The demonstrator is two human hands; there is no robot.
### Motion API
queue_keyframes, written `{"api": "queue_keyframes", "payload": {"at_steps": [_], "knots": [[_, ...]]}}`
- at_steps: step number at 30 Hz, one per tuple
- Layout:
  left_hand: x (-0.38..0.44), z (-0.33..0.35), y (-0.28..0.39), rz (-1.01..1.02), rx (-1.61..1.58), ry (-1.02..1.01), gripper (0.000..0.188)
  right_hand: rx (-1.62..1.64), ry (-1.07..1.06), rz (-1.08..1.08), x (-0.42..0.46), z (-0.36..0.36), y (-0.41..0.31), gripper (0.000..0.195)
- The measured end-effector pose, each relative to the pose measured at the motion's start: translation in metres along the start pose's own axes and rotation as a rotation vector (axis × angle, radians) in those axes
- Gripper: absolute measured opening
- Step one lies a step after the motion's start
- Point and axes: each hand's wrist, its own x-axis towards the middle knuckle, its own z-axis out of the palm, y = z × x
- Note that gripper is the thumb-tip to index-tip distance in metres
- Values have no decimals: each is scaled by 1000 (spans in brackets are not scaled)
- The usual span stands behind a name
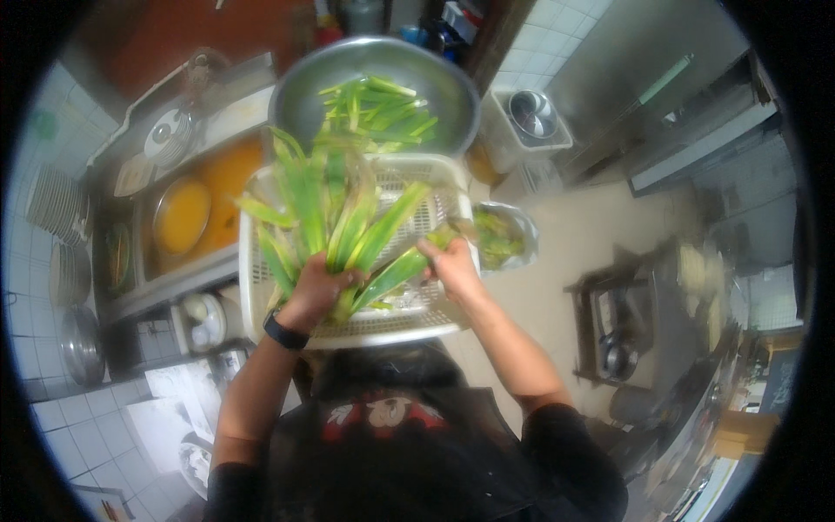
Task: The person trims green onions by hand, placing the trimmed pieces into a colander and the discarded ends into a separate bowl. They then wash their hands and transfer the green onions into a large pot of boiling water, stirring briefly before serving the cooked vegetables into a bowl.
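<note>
My left hand (pixel 321 291) grips a bunch of long, flat green leaves (pixel 313 202), several with yellowed or brown tips, over a white plastic basket (pixel 404 339). At the basket's right side, my right hand (pixel 453 264) has its fingers closed on the yellowed end of one leaf (pixel 394 271), whose lower part lies against the bunch. Cut green leafy stalks (pixel 385 117) lie in a large metal basin (pixel 450 85) beyond the basket. Right of the basket, a plastic bag (pixel 531 238) holds yellow-green leaf scraps (pixel 499 238).
On the left, a sink (pixel 228 258) holds orange liquid and a round metal bowl (pixel 182 215). Stacked plates (pixel 59 202) stand at the far left. A plastic bin (pixel 561 140) with metal bowls is at the upper right, and a low metal stand (pixel 587 333) is on the right.
</note>
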Motion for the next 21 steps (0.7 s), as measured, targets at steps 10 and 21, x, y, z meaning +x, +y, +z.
{"api": "queue_keyframes", "payload": {"at_steps": [10,21], "knots": [[-12,-5,-2,-21,-92,-179,32,-1339,-258,-1271,-53,6,-68,61],[-5,-3,-37,-45,-23,-250,34,-1254,-830,-770,13,-5,-22,43]]}}
